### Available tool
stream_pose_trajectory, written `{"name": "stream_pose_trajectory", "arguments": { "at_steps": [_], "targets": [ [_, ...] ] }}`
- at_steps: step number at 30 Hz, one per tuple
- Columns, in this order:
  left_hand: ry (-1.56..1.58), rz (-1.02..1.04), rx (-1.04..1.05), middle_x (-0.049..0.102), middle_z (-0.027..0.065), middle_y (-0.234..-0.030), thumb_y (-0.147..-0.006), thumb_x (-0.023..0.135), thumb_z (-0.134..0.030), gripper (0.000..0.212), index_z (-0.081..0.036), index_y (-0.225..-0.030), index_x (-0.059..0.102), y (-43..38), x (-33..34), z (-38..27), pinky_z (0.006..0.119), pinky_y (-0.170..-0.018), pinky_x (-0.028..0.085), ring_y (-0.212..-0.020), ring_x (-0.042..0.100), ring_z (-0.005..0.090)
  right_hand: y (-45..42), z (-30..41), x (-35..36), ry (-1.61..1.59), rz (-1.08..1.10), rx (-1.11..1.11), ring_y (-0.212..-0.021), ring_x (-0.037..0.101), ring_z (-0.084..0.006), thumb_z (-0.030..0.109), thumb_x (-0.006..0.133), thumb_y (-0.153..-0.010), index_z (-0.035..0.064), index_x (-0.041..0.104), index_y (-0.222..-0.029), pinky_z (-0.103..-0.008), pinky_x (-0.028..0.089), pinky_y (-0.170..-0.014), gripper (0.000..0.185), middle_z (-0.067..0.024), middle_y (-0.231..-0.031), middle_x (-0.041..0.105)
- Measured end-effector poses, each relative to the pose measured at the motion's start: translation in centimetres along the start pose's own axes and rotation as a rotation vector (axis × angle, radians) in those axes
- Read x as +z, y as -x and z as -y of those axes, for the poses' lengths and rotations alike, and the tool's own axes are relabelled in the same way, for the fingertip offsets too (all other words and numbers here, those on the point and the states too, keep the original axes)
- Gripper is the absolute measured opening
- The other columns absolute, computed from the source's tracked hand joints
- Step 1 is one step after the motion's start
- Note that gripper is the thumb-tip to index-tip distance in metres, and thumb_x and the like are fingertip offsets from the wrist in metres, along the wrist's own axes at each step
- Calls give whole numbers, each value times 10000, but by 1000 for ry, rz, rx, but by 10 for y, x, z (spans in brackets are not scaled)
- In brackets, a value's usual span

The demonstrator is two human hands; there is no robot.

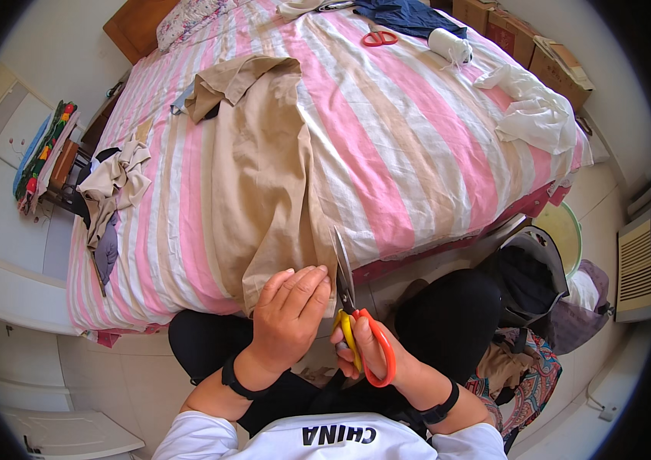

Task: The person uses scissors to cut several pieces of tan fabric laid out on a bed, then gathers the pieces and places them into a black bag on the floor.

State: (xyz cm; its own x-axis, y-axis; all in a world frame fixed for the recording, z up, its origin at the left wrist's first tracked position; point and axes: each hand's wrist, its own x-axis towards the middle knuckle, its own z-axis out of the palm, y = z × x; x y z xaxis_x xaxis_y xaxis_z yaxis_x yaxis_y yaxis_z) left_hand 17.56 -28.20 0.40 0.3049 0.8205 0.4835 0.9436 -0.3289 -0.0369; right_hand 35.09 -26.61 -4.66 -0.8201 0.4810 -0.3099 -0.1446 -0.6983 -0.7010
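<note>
A tan cloth garment [268, 149], with the look of a trouser leg, stretches across the bed towards me. My left hand [293, 302] lies over its near end, fingers together on top of the fabric; the thumb is hidden, seemingly underneath. In my right hand [374, 348] is a pair of scissors [346, 287] with one red and one yellow handle. The fingers are through and around the handles. The blades point away from me, a little apart, right beside the garment's right edge. Whether any cloth lies between them I cannot tell.
The bed [354, 144] has a striped cover. Red-handled scissors [380, 38], a white thread cone [450, 47], navy cloth [408, 16] and white cloth [538, 112] lie farther off. Fabric scraps [118, 178] sit left. Bags [526, 282] and a green-rimmed basin [561, 230] stand right.
</note>
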Motion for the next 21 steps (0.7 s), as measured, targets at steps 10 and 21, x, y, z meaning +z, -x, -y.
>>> {"name": "stream_pose_trajectory", "arguments": {
  "at_steps": [10, 21],
  "targets": [
    [32, -5, -16, 640, 96, -1116, -776, 590, -52, 273, -2, -1041, 634, 2, 2, 1, 383, -927, 444, -1020, 627, 222, 2, 4, -3, 2, -14, 19, -479, 522, -136, 642, 380, -918, 36, 514, -965, -244, 421, -429, 623, -25, -653, 448],
    [42, -6, -13, 644, 102, -1098, -820, 574, -79, 230, 1, -1026, 637, 3, -6, 2, 373, -926, 448, -1008, 634, 213, -6, 7, 2, 25, 90, 42, -592, 502, -137, 705, 180, -910, 64, 477, -1040, -251, 419, -531, 718, -32, -744, 452]
  ]
}}
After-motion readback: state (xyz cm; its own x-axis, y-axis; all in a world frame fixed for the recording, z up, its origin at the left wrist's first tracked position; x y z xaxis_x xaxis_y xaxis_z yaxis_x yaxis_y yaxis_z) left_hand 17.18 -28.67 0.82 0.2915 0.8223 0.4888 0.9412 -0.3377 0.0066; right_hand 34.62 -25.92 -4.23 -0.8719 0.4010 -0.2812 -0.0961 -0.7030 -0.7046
